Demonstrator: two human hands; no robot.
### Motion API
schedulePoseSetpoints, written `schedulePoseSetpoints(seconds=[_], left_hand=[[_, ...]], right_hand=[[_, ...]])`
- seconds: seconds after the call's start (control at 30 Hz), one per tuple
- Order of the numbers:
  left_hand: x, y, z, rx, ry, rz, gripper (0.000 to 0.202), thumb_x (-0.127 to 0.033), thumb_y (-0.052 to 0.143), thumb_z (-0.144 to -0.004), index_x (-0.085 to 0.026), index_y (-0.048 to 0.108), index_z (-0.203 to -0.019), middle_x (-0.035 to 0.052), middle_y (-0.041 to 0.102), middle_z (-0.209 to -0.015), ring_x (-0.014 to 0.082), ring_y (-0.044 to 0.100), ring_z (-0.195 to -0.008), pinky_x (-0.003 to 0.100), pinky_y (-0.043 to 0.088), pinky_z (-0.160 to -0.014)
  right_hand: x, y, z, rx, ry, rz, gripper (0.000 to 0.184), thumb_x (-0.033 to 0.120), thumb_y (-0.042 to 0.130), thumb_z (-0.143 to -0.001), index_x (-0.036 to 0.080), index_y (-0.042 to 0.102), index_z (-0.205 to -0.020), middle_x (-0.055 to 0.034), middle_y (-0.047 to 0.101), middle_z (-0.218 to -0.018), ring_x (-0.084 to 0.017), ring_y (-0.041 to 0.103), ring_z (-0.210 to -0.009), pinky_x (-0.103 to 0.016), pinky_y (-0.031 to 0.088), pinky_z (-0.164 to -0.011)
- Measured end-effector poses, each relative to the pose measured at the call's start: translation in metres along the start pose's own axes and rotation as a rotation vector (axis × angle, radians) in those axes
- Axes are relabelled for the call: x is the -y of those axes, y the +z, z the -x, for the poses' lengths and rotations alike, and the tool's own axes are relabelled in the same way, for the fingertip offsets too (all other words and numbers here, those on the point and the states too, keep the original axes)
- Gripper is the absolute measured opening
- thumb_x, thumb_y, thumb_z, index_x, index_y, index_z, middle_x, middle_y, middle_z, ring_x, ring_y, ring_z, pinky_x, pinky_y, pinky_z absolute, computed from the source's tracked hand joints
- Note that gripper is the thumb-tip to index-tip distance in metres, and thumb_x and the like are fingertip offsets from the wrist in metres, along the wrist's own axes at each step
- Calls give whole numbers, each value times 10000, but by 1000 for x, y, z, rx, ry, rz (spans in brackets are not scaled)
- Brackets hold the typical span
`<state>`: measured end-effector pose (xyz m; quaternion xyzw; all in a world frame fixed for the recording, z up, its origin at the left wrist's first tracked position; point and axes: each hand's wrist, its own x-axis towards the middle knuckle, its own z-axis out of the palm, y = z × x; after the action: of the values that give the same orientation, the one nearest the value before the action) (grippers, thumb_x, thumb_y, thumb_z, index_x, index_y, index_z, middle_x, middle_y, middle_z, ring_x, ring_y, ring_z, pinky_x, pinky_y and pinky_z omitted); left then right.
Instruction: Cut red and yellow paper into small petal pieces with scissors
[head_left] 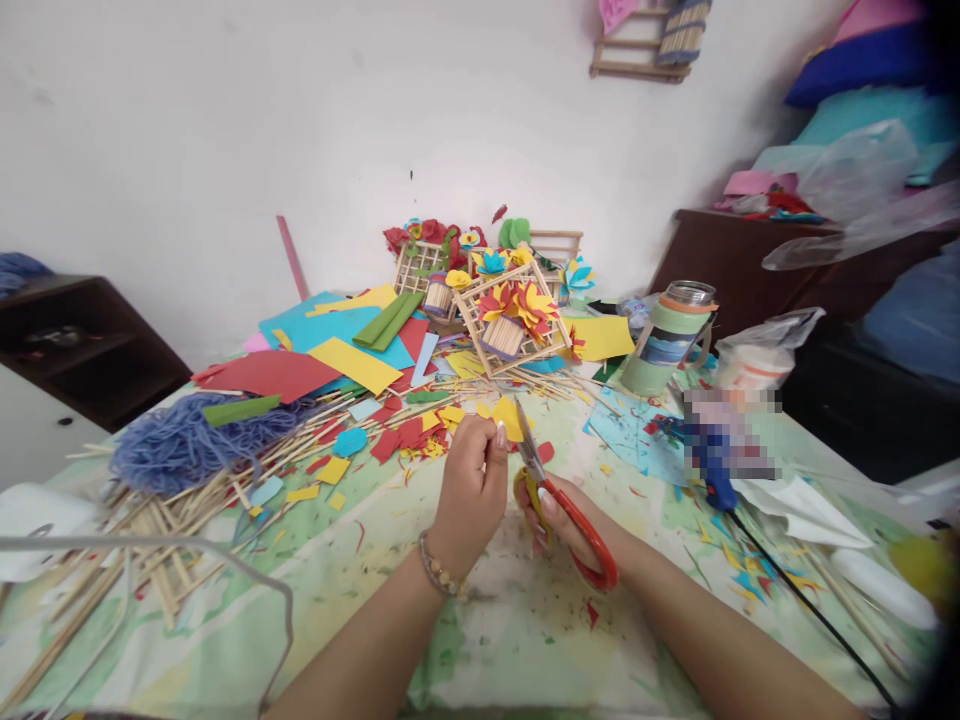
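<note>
Across the bottom, clock centred on the scissors point(537, 468): patterned tablecloth point(510, 640), pale green and cream, cropped by the frame, buried under flat scraps point(409, 435) from 9 to 12. Dark cabinet point(712, 260) between 1 and 2, smooth-faced, top partly hidden by crinkled clear bags point(862, 180). Blue yarn point(187, 445) at 9, tangled and loopy, covering part of the thin sticks point(322, 420). Square lattice point(474, 330) at 12, tilted, red-and-yellow pointed petals point(536, 305) hiding much of its grid. Flask point(660, 350) at 2, cylindrical, mint. Blue gun-shaped tool point(718, 485) at 3; front end hard to read beside a pixelated patch point(731, 430). Left hand point(474, 475) at 9, just beside, thumb and finger pinching the yellow piece point(508, 415) at 11: flat, paper or thin foam, can't tell. Other fingertips hidden. Right hand point(555, 515) at 4, wrapped round the scissors' red and yellow loops; metal blades right by the piece, contact unclear.
</note>
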<state>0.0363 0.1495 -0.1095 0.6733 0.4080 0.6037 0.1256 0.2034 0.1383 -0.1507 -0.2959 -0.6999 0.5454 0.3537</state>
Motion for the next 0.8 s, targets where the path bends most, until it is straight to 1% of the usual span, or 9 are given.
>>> schedulePoseSetpoints(seconds=[0.23, 0.33, 0.4, 0.53, 0.63, 0.73, 0.8], left_hand=[[0, -3, -2, 17, -10, -7, 391, -418, 429, -1083, -230, 460, -742, 0, 509, -718, 165, 466, -658, 306, 404, -629], [1, -5, -4, 22, -10, -11, 385, -418, 438, -1079, -229, 485, -748, 3, 516, -719, 168, 482, -667, 307, 414, -635], [2, -6, -6, 26, -12, -9, 395, -421, 446, -1076, -229, 474, -732, 1, 505, -704, 168, 480, -665, 307, 413, -635], [3, -9, -8, 38, -12, -3, 407, -413, 456, -1073, -231, 453, -710, -8, 486, -677, 165, 467, -651, 302, 404, -624], [4, -11, -10, 21, -25, -3, 383, -402, 470, -1069, -229, 481, -727, -6, 509, -689, 164, 481, -654, 301, 407, -625], [4, -11, -10, 4, -33, -11, 354, -400, 483, -1063, -227, 514, -756, -2, 529, -706, 166, 494, -662, 303, 415, -631], [5, -11, -10, 10, -23, -21, 347, -381, 481, -1063, -226, 510, -754, -4, 522, -701, 164, 492, -660, 300, 415, -632]], right_hand=[[-1, -2, 0, -2, 1, -28, 571, 777, 464, -976, 218, 467, -861, 47, 432, -675, -113, 462, -526, -266, 553, -491], [-1, -4, 0, -1, 21, -30, 563, 767, 477, -976, 220, 466, -844, 52, 434, -658, -108, 459, -501, -262, 552, -480], [-2, -5, 0, -9, 37, -14, 568, 772, 476, -973, 220, 461, -838, 53, 434, -661, -100, 441, -489, -256, 533, -469], [0, -9, 0, -10, 39, 66, 598, 801, 445, -966, 222, 437, -820, 43, 434, -679, -102, 428, -515, -241, 474, -463], [4, -10, 0, 6, 37, 108, 607, 812, 416, -968, 226, 418, -810, 41, 422, -683, -104, 416, -536, -235, 445, -469], [5, -10, 0, -2, 33, 138, 611, 816, 406, -968, 225, 416, -813, 38, 414, -686, -110, 412, -552, -237, 438, -478], [5, -8, 0, -10, 29, 138, 599, 802, 406, -978, 224, 421, -822, 35, 416, -693, -114, 422, -558, -241, 449, -485]])
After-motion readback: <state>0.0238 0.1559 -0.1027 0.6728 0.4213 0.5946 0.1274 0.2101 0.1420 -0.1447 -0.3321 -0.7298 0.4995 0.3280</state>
